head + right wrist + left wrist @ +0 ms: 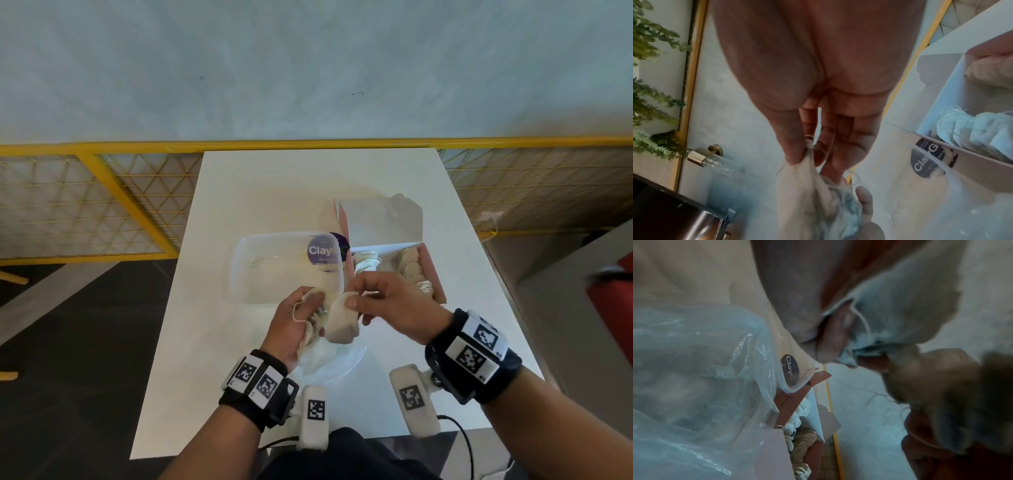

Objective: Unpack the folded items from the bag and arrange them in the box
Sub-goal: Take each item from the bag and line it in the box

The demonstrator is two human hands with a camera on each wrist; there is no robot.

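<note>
Cloth pouch (340,320) hangs over the near worktop (212,342), pinched in the right grip (383,305); left grip (294,325) clutches cloths above the bag (329,363), box (435,274) far right.

A white table (260,192) carries everything here, its far edge against a yellow railing and its near edge by the person. Taking the tabletop's middle as the clock's centre, a clear plastic container (270,267) with a round purple sticker reading "Clay" lies just toward 9 o'clock. Touching its right side, toward 3 o'clock, stands an open pink cardboard box (432,270), its white-lined lid tilted up toward 12; cream and beige folded cloth items lie inside it. Toward 6 o'clock, a crumpled clear plastic bag (337,363) rests on the surface near the front edge.
</note>
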